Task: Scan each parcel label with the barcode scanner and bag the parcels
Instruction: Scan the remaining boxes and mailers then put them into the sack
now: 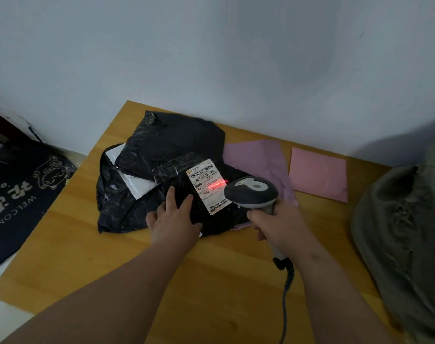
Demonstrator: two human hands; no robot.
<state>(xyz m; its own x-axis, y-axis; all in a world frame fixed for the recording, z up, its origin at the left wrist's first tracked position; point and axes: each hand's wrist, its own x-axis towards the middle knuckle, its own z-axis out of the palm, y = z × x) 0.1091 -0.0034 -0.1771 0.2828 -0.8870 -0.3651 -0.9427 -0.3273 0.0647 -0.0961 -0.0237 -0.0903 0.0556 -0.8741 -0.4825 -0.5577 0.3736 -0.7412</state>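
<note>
Your left hand (173, 220) lay flat, fingers straight, pressing on the black parcel (161, 175) at the centre of the frame, on the wooden table (75, 244). Your right hand (278, 225) gripped the handle of the barcode scanner (251, 192), its head just right of the white label (207, 186). A red scan line fell across that label. Two pink bags (318, 173) lay right of the parcels, one partly under them. A grey sack (404, 239) sat at the right edge.
</note>
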